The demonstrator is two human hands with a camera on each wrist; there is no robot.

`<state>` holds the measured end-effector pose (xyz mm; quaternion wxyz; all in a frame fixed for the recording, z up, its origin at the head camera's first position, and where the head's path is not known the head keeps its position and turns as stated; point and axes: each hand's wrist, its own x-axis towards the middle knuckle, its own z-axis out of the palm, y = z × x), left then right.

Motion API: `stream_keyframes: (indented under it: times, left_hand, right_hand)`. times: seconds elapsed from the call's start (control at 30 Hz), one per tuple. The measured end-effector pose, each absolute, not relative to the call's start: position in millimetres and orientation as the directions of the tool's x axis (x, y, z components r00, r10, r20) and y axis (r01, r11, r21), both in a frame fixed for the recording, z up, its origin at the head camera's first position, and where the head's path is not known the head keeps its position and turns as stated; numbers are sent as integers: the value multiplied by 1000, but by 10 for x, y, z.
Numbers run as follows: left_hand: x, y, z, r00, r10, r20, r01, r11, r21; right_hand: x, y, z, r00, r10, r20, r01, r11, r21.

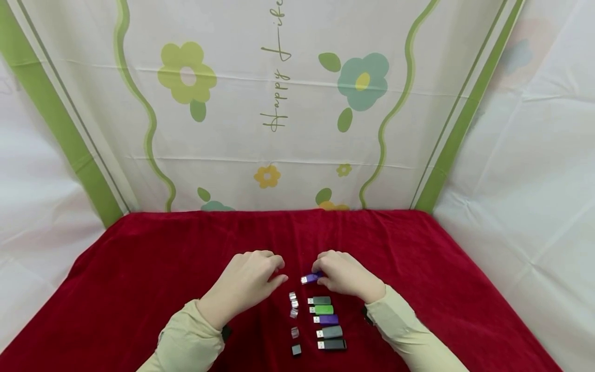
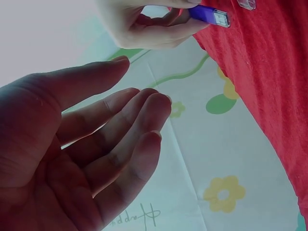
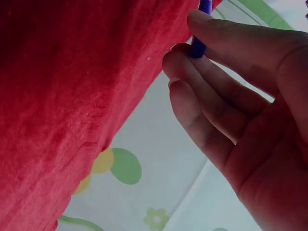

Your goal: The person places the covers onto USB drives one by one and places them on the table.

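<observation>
Thumb and fingers of my right hand (image 1: 346, 274) pinch a purple USB flash drive (image 1: 310, 279), its bare metal plug pointing left. The right wrist view shows the drive's purple body (image 3: 197, 48) between the fingertips. My left hand (image 1: 248, 279) holds nothing; its fingers are loosely bent, with the thumb apart from them in the left wrist view. Below the right hand lies a column of uncapped flash drives: a grey-green one (image 1: 322, 300), a bright green one (image 1: 324, 309), a second purple one (image 1: 328, 320), a grey one (image 1: 332, 332) and a black one (image 1: 334, 344).
Left of the drives, several small clear caps (image 1: 295, 332) and one dark grey cap (image 1: 296, 350) form a loose column. Everything lies on a red velvet cloth (image 1: 209, 237). A white curtain (image 1: 297, 144) with printed flowers hangs behind the table, with white sheets at both sides.
</observation>
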<state>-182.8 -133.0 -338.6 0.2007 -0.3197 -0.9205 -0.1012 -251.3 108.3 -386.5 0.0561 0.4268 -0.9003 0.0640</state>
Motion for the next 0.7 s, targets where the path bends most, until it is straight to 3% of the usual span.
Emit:
stream_keyframes:
  times: [0.7]
  left_hand:
    - [-1827, -1314, -3422, -729, 561, 393, 624, 780, 45]
  right_hand:
    - [-2476, 1038, -3909, -622, -774, 113, -783, 616, -89]
